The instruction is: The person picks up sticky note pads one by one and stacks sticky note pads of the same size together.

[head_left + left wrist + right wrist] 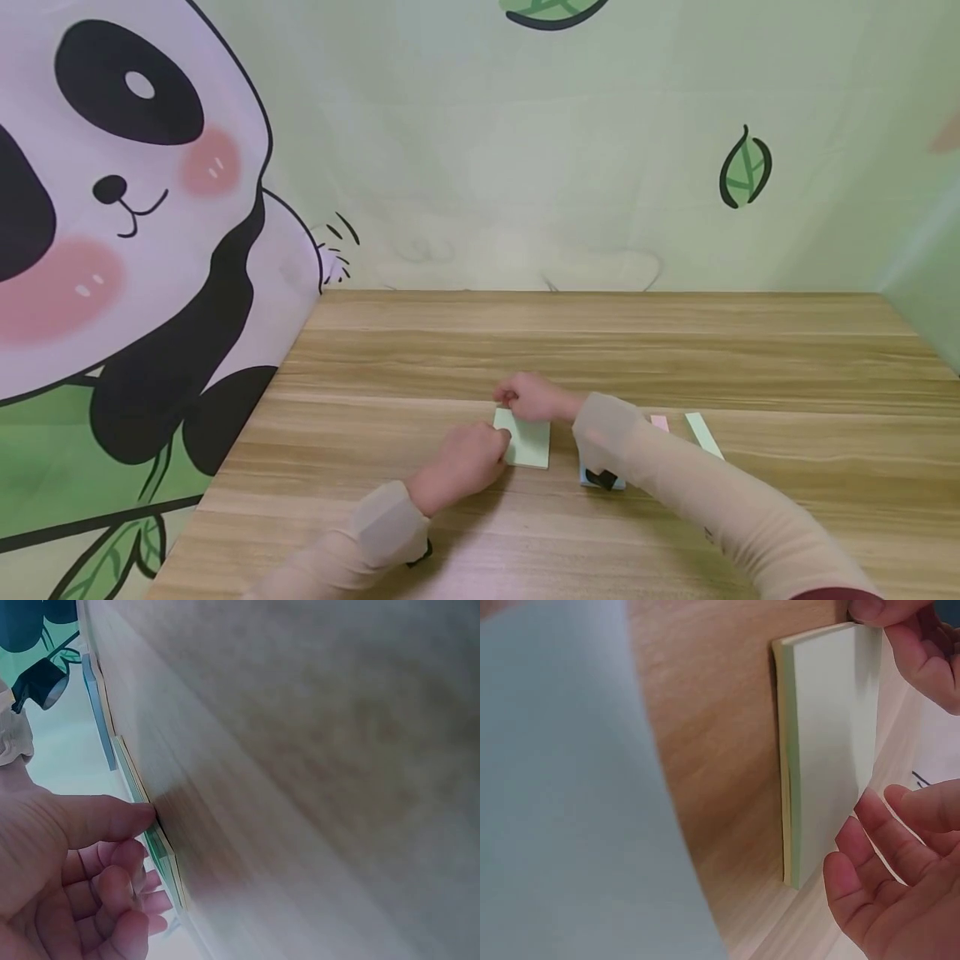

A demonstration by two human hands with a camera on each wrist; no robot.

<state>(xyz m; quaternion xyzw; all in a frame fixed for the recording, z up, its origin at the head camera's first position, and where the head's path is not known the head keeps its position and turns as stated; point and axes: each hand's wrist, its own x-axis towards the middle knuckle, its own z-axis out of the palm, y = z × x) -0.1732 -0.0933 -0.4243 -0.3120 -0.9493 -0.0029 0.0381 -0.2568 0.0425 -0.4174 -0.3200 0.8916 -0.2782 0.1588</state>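
A square sticky-note pad (528, 442), pale green with yellowish layers under it, lies on the table in front of me. My left hand (467, 458) holds its left side, with the thumb (124, 817) right on the pad's edge in the left wrist view. At the far side of the pad is my right hand (534, 396). In the right wrist view its fingers (885, 832) are loosely bent along the pad's edge, the thumb apart from them. A blue pad (590, 477) lies beneath my right forearm, partly hidden by it.
To the right, a pink strip (659, 422) and a pale green strip (703, 435) lie on the wooden table (420, 350), partly covered by my right sleeve. Behind the table hangs a backdrop (465, 167) printed with a panda and leaves.
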